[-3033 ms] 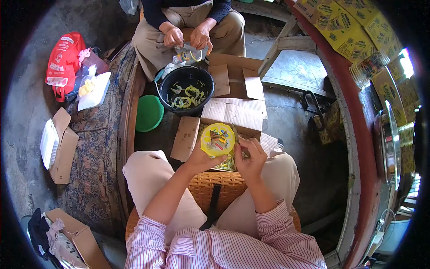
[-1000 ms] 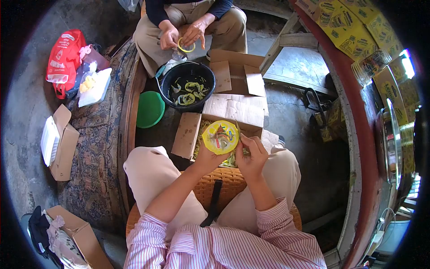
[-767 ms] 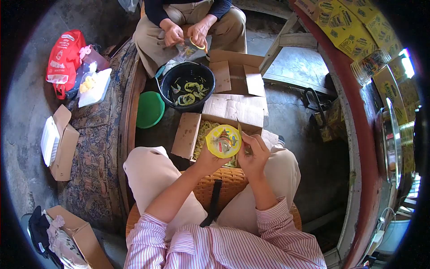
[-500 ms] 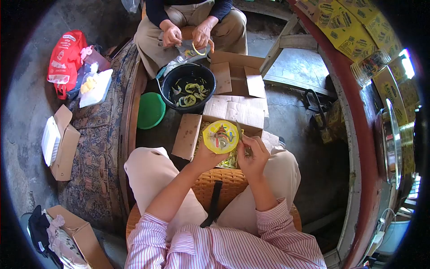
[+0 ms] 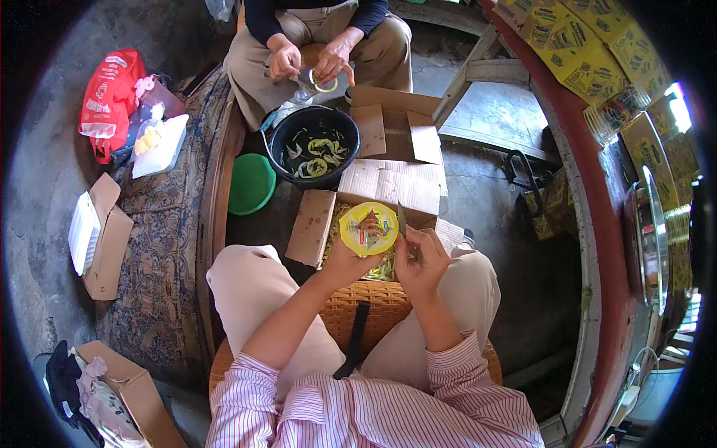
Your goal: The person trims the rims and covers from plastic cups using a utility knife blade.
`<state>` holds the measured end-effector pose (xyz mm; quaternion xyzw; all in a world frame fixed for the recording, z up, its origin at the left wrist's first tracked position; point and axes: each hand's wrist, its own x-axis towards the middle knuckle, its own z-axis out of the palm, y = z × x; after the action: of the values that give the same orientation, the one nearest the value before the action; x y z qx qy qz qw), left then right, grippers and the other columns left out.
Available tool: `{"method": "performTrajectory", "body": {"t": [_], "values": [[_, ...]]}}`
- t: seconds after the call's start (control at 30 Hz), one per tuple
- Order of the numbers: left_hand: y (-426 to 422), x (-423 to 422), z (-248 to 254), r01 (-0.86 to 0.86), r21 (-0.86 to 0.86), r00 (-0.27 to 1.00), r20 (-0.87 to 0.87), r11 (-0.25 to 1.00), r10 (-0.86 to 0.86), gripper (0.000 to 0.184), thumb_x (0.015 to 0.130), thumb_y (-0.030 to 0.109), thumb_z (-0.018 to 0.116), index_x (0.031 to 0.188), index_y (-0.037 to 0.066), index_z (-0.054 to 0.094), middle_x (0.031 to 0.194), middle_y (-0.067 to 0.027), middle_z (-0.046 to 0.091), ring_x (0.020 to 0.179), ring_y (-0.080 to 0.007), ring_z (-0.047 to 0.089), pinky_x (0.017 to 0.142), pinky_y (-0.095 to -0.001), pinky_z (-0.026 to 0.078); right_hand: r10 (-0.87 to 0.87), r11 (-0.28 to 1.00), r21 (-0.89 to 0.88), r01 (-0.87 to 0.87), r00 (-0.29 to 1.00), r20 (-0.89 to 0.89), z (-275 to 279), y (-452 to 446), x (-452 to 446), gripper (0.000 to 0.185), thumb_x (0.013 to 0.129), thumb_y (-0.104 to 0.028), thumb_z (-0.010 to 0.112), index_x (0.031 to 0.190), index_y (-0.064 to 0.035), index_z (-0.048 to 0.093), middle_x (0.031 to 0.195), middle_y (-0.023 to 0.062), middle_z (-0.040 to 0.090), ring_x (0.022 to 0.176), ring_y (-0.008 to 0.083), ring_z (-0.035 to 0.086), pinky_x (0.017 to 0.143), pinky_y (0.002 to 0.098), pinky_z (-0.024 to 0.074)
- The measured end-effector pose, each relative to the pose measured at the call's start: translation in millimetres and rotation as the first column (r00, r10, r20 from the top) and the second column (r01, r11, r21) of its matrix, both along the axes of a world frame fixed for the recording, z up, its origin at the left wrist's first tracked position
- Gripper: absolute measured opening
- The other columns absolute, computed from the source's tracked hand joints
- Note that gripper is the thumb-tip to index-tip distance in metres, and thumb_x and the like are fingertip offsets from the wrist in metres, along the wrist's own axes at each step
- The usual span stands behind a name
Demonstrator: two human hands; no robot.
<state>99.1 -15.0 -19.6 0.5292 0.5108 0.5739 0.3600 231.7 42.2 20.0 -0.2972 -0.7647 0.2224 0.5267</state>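
My left hand [image 5: 348, 263] is wrapped round a plastic cup [image 5: 369, 228] with a printed yellow lid, its top facing me. In my right hand [image 5: 423, 257] a thin dark blade [image 5: 402, 219], seemingly a small knife, points up just beside the cup's right rim; its handle is hidden by my fingers. Both hands are over an open cardboard box [image 5: 310, 228] holding many thin yellow-green strips [image 5: 385, 270]. Across from me, another person's hands [image 5: 328, 61] hold a clear plastic cup [image 5: 308, 86] with a yellow ring at its rim.
A black bucket [image 5: 276, 153] with yellow rings and strips inside stands beyond my box. Left of it lies a green basin [image 5: 250, 187]. A second open carton [image 5: 399, 97] is at the back. A red bag [image 5: 112, 97] sits far left, a wooden frame [image 5: 590, 299] to the right.
The blade in my right hand has tilted a little, still by the cup's right side. The other person's ring and clear cup have come together.
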Motion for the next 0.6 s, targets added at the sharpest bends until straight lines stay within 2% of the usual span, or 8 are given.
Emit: {"method": "performTrajectory", "body": {"t": [0.1, 0.2, 0.4, 0.5, 0.6], "values": [[-1, 0, 6, -0.054, 0.021, 0.992, -0.113, 0.998, 0.056, 0.042, 0.076, 0.006, 0.063, 0.114, 0.001, 0.047, 0.109, -0.0077, 0.054, 0.098, -0.0149, 0.053, 0.087, -0.0298, 0.042, -0.017, 1.000, -0.002, 0.017, 1.000, -0.004, -2, -2, -1, 0.018, 0.066, 0.008, 0.061, 0.082, 0.0013, 0.059, 0.067, 0.0123, 0.056, 0.058, 0.0242, 0.056, 0.051, 0.0290, 0.0442], [0, 0, 3, -0.034, 0.006, 0.999, 0.017, 0.999, 0.034, 0.042, 0.075, 0.007, 0.063, 0.114, 0.001, 0.049, 0.110, -0.0086, 0.054, 0.100, -0.0161, 0.053, 0.088, -0.0303, 0.041, -0.014, 1.000, -0.009, 0.014, 1.000, 0.000, -4, -3, -2, 0.017, 0.066, 0.008, 0.061, 0.082, 0.0005, 0.060, 0.067, 0.0121, 0.056, 0.057, 0.0243, 0.056, 0.051, 0.0293, 0.0439], [1, -2, -3, 0.000, 0.003, 0.994, -0.105, 1.000, 0.000, 0.044, 0.073, 0.007, 0.065, 0.114, 0.001, 0.049, 0.110, -0.0090, 0.054, 0.102, -0.0173, 0.052, 0.089, -0.0299, 0.041, -0.048, 0.999, 0.014, 0.048, 0.999, 0.019, -1, -2, -4, 0.018, 0.066, 0.008, 0.061, 0.082, -0.0003, 0.060, 0.065, 0.0116, 0.054, 0.055, 0.0245, 0.054, 0.050, 0.0303, 0.0432], [2, 2, -6, -0.055, 0.044, 0.986, -0.155, 0.998, 0.061, 0.045, 0.072, 0.007, 0.066, 0.114, 0.001, 0.049, 0.110, -0.0087, 0.054, 0.101, -0.0166, 0.053, 0.088, -0.0297, 0.042, -0.080, 0.996, 0.044, 0.078, 0.996, 0.040, 0, 0, -5, 0.018, 0.066, 0.008, 0.061, 0.082, -0.0006, 0.060, 0.065, 0.0116, 0.054, 0.055, 0.0248, 0.054, 0.050, 0.0305, 0.0429], [0, 1, 8, 0.013, -0.002, 1.000, -0.004, 1.000, -0.013, 0.048, 0.071, 0.007, 0.068, 0.114, 0.001, 0.048, 0.110, -0.0089, 0.054, 0.101, -0.0168, 0.053, 0.088, -0.0297, 0.041, -0.018, 1.000, 0.002, 0.018, 0.998, 0.057, 4, 3, -2, 0.018, 0.066, 0.008, 0.061, 0.083, -0.0007, 0.060, 0.066, 0.0117, 0.054, 0.056, 0.0250, 0.054, 0.050, 0.0302, 0.0429]]}}
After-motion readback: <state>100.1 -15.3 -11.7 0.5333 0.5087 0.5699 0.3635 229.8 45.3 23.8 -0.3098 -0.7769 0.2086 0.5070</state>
